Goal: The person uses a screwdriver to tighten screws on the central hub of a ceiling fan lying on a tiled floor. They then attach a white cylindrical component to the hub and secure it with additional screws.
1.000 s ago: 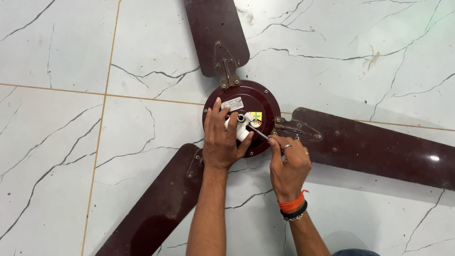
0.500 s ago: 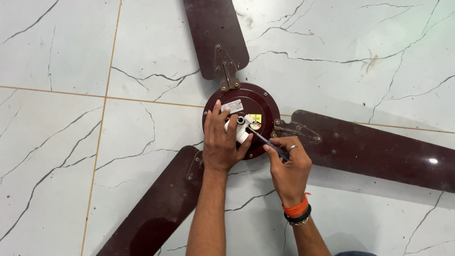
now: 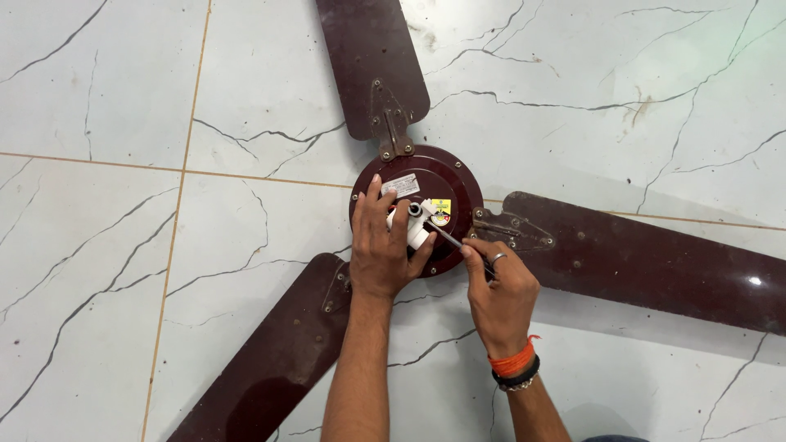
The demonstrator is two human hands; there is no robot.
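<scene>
Over the last second little has shifted — the left hand (image 3: 381, 254) stays clamped on the white part (image 3: 412, 229) atop the fan motor (image 3: 446, 184). The right hand (image 3: 499, 290) keeps gripping the thin tool (image 3: 446, 237), tip at the hub — fastener work seems ongoing

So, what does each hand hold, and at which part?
The right hand holds a thin screwdriver by its handle end, tip toward the fan hub. The left hand grips the white part at the hub's centre, fingers over it.

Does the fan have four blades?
No, the fan on the floor shows three dark brown blades around its round middle.
</scene>
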